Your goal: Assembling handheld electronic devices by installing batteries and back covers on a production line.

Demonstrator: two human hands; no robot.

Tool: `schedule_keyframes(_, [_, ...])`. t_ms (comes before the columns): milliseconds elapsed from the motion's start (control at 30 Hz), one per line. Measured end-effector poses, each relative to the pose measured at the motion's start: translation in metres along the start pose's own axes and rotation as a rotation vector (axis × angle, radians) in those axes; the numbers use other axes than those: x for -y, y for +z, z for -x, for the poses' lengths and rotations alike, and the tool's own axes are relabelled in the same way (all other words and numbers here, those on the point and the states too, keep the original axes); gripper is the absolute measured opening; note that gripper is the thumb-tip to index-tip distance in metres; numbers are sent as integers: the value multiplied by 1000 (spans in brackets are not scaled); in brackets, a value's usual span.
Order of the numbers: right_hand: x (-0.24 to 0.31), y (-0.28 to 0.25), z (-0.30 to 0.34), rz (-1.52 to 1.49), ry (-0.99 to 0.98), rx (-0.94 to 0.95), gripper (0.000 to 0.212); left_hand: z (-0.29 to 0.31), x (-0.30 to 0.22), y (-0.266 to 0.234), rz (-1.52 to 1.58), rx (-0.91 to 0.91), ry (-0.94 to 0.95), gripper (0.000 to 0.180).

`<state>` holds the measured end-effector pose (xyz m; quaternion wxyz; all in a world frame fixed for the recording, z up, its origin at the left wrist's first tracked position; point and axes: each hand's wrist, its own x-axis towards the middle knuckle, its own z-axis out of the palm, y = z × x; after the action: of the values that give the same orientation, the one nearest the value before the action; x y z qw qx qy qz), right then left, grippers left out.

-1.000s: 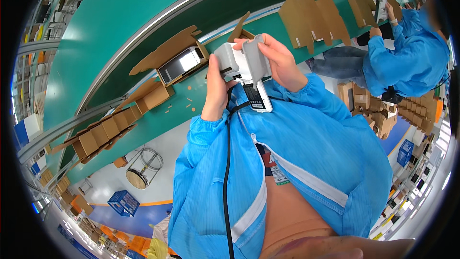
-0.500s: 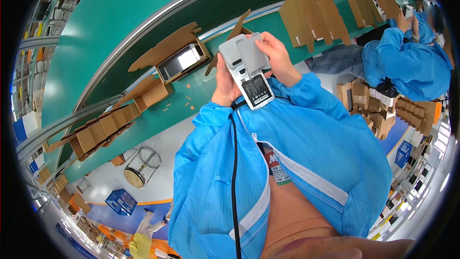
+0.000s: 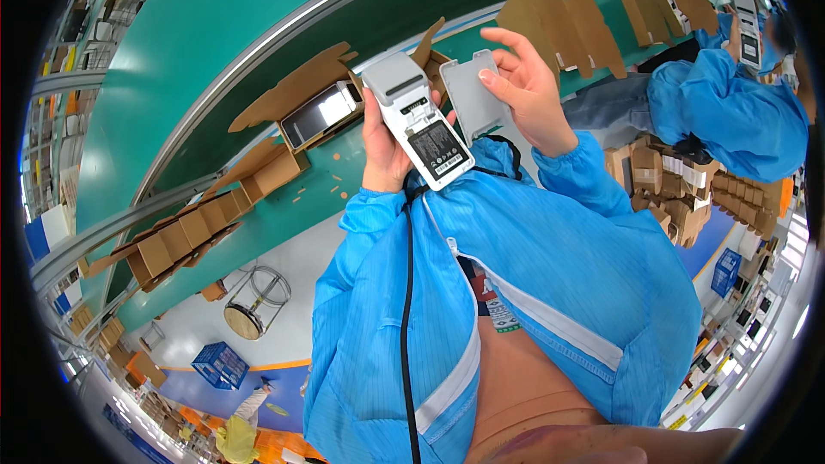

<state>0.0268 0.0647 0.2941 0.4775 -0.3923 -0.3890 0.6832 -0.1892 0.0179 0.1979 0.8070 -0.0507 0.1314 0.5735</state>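
My left hand (image 3: 384, 152) is wrapped round a white and grey handheld payment terminal (image 3: 396, 77), its back turned up. A black battery (image 3: 436, 151) sits in the terminal's open bay, below a small row of contacts. Just to the right, my right hand (image 3: 540, 101) grips a flat light-grey back cover (image 3: 473, 96) by its right edge, thumb on top and the fingers behind partly hidden. The cover is tilted and apart from the battery bay. Both hands are above the near edge of the green bench, in front of my blue jacket.
An open cardboard box (image 3: 361, 103) with a dark-screened terminal (image 3: 323, 113) in it stands on the green bench (image 3: 331, 174). More open boxes (image 3: 176, 236) line the bench at left and right. A person in blue (image 3: 718, 107) works at the far right. A round stool (image 3: 243, 320) stands at lower left.
The back cover has come off the terminal and moved right with my right hand, baring the contacts. My left hand and the terminal have shifted slightly left.
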Motion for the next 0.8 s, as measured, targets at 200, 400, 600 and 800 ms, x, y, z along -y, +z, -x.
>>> schedule_keyframes(200, [13,2,11,151,-185,33,27,-2,-9,42,-16,-32,23,77])
schedule_keyframes(400, [3,9,24,217,-534,306,27,-9,-15,51,-31,-44,93,75])
schedule_keyframes(600, [-5,8,31,348,-590,363,29,-1,-13,71,-71,51,59,75])
schedule_keyframes(800, [12,7,37,538,-566,388,35,2,-12,76,-98,32,56,75])
